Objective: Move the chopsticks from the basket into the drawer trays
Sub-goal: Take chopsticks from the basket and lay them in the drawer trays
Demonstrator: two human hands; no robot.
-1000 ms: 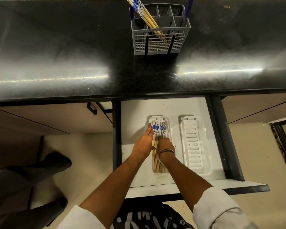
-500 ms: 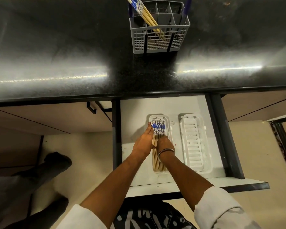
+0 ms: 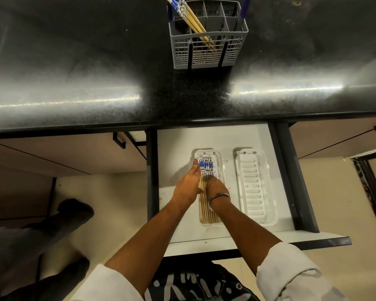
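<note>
Both hands low in the open drawer (image 3: 243, 135), left hand (image 3: 188, 185) flat-fingered against chopsticks (image 3: 205, 192) in left tray (image 3: 218, 155), right hand (image 3: 216, 189) finger state not discernible; advisable: square blue ends evenly, then collect remaining chopsticks (image 3: 193, 20) from basket (image 3: 208, 53) on surface (image 3: 74, 61).

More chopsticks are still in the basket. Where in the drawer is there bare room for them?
The slotted white right tray lies empty, and the drawer floor behind both trays is bare. The white left tray is crowded: blue-patterned wooden chopsticks fill it, with the left hand and right hand on them.
</note>
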